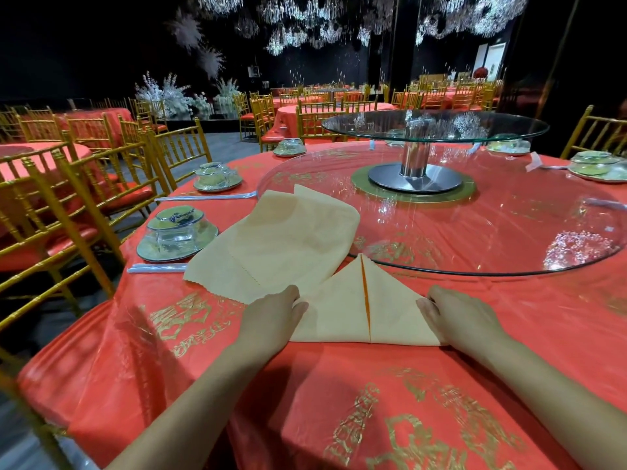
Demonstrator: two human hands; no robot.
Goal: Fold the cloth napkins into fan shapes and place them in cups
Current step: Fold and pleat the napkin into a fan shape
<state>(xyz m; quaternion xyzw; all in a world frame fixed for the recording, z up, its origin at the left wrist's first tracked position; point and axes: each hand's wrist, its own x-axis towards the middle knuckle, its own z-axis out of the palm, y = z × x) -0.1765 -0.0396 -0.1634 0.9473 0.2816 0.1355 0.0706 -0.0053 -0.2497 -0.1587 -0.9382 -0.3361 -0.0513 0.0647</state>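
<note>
The triangle-folded napkin (339, 317) lies between left hand (271, 322) and right hand (466, 317), curled fingers (293, 295) pinching its two side edges.

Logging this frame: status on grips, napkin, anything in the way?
Left grip, right grip pinching side edges of beige triangle-folded cloth napkin. Second beige napkin loose alongside, overlapping round glass turntable. Nothing on the fold.

1. A red tablecloth (339, 401) printed with gold characters covers the round table across the lower frame.
2. A large glass turntable (509, 232) lies on it at centre right. From its middle rises a steel pedestal (414, 164) carrying a smaller glass disc (434, 125).
3. Gold chairs (84, 184) with red seats stand along the left.
4. Wrapped chopsticks (203, 197) lie on the cloth at left of centre.
5. Crystal chandeliers (305, 25) hang along the top, and white floral arrangements (169, 93) stand at upper left.
</note>
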